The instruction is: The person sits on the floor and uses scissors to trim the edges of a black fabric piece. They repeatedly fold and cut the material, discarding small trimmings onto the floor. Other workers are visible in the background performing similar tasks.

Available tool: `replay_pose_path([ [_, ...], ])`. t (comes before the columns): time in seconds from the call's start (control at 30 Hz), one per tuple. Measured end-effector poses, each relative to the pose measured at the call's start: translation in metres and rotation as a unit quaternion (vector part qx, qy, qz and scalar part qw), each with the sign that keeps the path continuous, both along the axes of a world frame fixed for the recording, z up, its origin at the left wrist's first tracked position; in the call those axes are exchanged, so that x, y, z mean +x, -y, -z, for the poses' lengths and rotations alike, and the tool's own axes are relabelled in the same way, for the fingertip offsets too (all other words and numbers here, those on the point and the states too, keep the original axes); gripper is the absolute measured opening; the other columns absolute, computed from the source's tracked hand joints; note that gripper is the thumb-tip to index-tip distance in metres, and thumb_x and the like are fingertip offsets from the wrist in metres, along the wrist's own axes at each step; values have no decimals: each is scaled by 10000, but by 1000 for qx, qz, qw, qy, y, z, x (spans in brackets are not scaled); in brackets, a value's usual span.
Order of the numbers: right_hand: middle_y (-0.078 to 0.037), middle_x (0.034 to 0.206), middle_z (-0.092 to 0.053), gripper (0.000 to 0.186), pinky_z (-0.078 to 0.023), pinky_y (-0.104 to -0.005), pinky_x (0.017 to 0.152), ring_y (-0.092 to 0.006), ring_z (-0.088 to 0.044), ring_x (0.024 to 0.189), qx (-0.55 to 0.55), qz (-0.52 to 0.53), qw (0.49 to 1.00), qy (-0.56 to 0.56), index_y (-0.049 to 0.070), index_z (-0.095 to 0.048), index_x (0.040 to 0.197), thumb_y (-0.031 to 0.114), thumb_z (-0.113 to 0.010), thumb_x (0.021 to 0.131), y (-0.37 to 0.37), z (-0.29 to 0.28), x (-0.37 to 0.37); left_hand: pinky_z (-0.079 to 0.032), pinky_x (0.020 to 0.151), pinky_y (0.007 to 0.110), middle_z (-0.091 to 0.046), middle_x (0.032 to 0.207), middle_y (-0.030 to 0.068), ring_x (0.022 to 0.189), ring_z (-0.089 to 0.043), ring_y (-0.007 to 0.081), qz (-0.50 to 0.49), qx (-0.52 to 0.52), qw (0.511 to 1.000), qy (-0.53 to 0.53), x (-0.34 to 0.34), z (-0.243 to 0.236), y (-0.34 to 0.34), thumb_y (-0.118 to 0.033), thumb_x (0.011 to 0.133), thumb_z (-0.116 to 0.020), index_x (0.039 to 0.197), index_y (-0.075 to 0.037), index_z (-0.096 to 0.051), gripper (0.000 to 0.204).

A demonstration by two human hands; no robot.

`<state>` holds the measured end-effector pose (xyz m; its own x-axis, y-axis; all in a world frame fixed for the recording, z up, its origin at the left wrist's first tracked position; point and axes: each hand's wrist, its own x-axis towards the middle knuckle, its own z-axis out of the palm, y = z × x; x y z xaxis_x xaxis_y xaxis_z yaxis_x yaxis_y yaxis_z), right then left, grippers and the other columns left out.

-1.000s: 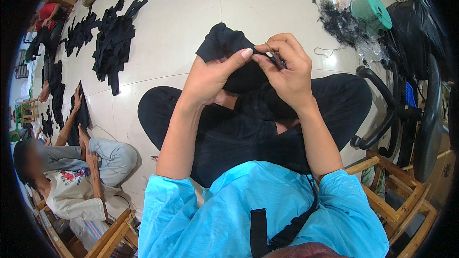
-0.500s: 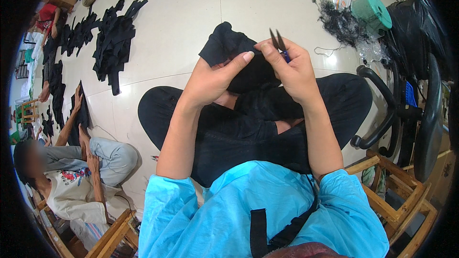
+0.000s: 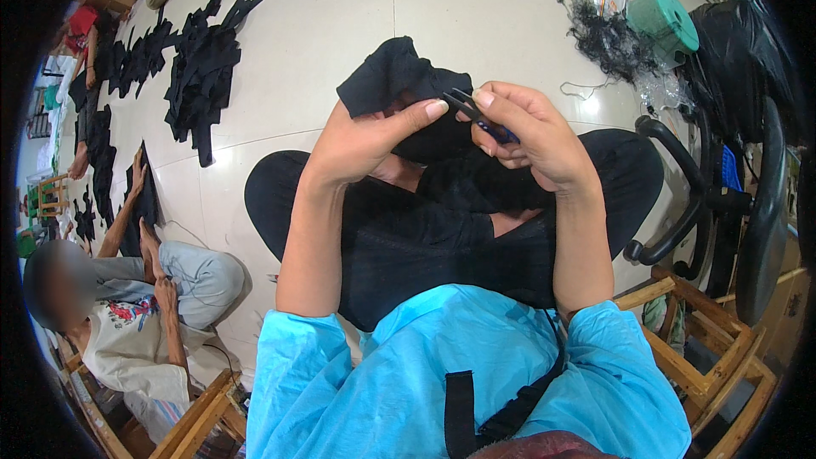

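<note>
A piece of black cloth (image 3: 387, 76) is gripped in my left hand (image 3: 359, 143), its thumb lying along the near edge and the fingers hidden beneath. In my right hand (image 3: 535, 132) are small thread snips (image 3: 486, 124) with dark blades and a blue handle. Their blades point left, close to my left thumb tip and the cloth's right edge. Whether the tips touch the cloth I cannot tell. Both hands are above my crossed legs in black trousers.
Several black cloth pieces (image 3: 204, 76) lie on the pale tiled floor at the left. A seated person (image 3: 127, 323) works at lower left. On the right are tangled black threads (image 3: 608, 38), a green round container (image 3: 663, 21), a black chair base (image 3: 680, 195) and a wooden stool (image 3: 697, 348).
The snips have swung from pointing up to pointing left toward the cloth, and my right hand has turned with them. My left hand and the cloth have shifted slightly left.
</note>
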<state>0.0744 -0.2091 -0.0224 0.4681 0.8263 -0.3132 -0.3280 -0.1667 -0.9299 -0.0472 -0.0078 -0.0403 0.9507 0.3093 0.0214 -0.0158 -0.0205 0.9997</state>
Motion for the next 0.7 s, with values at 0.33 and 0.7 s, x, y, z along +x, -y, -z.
replay_pose_path([
  [0.33,40,693,-547,360,-244,-159,407,16,-350,483,15,21,998,-60,24,-692,1079,362,-568,1089,-7,2,-6,-579,858,318,-745,1038,70,954,-702,152,8,-43,999,4,1,1,0,-76,923,-802,1130,-17,-698,239],
  [0.7,50,707,-538,354,-241,-153,420,20,-369,514,30,17,995,-90,32,-698,1061,365,-580,1082,-7,3,-6,-581,803,292,-754,1005,70,916,-707,139,12,-156,987,25,1,4,1,-110,954,-784,1105,-9,-714,195],
])
